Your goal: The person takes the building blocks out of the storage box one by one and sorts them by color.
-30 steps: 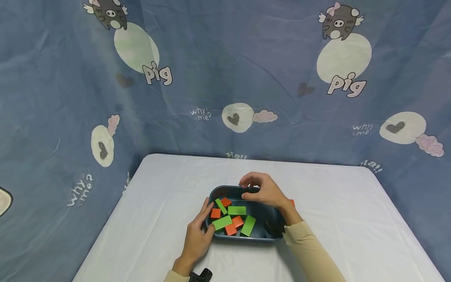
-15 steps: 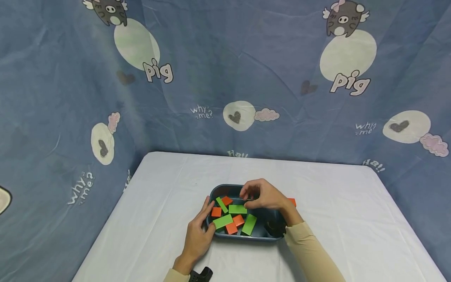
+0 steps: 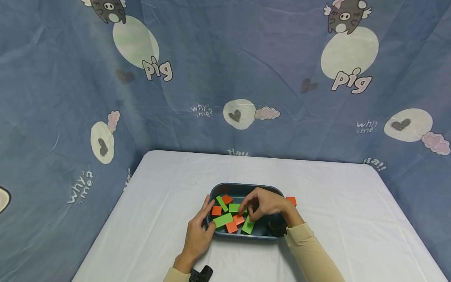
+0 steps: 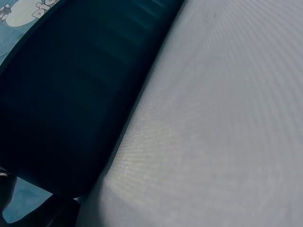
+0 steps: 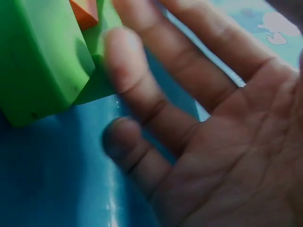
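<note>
A dark blue tray (image 3: 260, 237) with several green and orange blocks sits on the table. My left hand (image 3: 198, 237) rests on its left end, fingers straight along the side and thumb at the near corner. My right hand (image 3: 265, 201) reaches down into the tray with bent fingers apart. Its fingertips are right at a green block (image 3: 233, 208), an orange block (image 3: 238, 219) and another green block (image 3: 248, 227). In the right wrist view, fingers (image 5: 125, 71) overlap the edge of a green block (image 5: 42, 61). The left wrist view shows the tray's outer wall (image 4: 71, 94).
One orange block (image 3: 291, 200) lies outside the tray, beyond its right end, partly behind the right wrist. More blocks, such as a green one (image 3: 222, 220) and an orange one (image 3: 216, 210), crowd the tray's left half. White cloth (image 3: 169, 196) covers the table; a patterned curtain (image 3: 275, 70) hangs behind.
My right hand has moved from the tray's far rim down and toward me, onto the blocks. The left hand stays on the tray's left end.
</note>
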A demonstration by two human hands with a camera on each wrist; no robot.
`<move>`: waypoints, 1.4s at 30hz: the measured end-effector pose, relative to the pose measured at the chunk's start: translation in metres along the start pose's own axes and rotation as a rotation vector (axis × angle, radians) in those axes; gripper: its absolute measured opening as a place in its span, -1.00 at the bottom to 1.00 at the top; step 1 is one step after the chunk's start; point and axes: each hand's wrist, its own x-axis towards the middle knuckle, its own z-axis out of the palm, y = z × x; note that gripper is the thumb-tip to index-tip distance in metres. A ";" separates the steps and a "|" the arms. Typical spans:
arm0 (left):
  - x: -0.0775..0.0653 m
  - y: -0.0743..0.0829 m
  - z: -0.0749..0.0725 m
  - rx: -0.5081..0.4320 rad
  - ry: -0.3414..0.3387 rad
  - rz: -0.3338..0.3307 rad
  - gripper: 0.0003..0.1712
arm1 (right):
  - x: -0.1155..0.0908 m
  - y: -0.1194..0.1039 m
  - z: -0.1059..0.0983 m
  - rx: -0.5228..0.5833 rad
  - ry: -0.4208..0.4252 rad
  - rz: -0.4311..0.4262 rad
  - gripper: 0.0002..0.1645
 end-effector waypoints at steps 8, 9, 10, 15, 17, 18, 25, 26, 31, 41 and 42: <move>0.000 -0.002 0.000 -0.014 -0.001 0.010 -0.22 | -0.002 0.000 0.000 -0.059 -0.026 0.090 -0.50; 0.000 -0.002 0.000 -0.015 -0.003 0.009 -0.22 | -0.002 0.000 0.000 -0.068 -0.021 0.104 -0.50; 0.000 -0.003 0.000 -0.016 -0.005 0.008 -0.21 | -0.003 0.000 0.000 -0.071 -0.018 0.117 -0.50; 0.000 -0.003 0.000 -0.014 -0.005 0.009 -0.21 | -0.003 -0.002 0.000 -0.121 0.001 0.171 -0.49; 0.000 -0.003 0.000 -0.011 -0.003 0.010 -0.21 | -0.003 -0.005 0.001 -0.145 0.009 0.189 -0.49; 0.000 -0.003 0.000 -0.011 -0.003 0.010 -0.21 | -0.003 -0.007 0.002 -0.156 0.011 0.199 -0.49; 0.000 -0.004 0.001 -0.009 -0.005 0.009 -0.20 | -0.005 -0.011 0.006 -0.264 0.034 0.337 -0.42; 0.000 -0.004 0.001 -0.009 -0.005 0.011 -0.20 | -0.005 -0.011 0.007 -0.283 0.034 0.360 -0.42; 0.000 -0.005 0.001 -0.001 0.002 0.024 -0.21 | -0.005 -0.005 0.009 -0.353 0.026 0.412 -0.40; 0.001 -0.006 0.001 0.005 0.006 0.019 -0.21 | -0.003 -0.002 0.008 -0.373 0.040 0.425 -0.41; 0.001 -0.006 0.001 0.006 0.005 0.017 -0.22 | -0.003 -0.001 0.008 -0.375 0.042 0.428 -0.41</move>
